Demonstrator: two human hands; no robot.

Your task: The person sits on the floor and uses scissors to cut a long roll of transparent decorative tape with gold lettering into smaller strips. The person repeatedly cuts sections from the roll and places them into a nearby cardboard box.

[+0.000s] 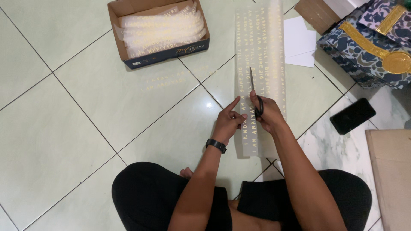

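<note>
A long translucent sheet point(262, 47) printed with rows of gold lettering lies on the tiled floor in front of me. My right hand point(267, 113) grips black scissors point(253, 87), their blades pointing away from me along the sheet's middle. My left hand point(229, 122) rests on the sheet's left part, forefinger stretched out, pressing it flat beside the scissors. A black band sits on my left wrist.
A cardboard box point(128, 53) with several cut translucent strips stands at the back left. White paper sheets point(299, 40) lie right of the long sheet. A black phone point(352, 115) lies at right, near a blue patterned box with gold trim point(372, 42). Cardboard point(391, 171) lies at the right edge.
</note>
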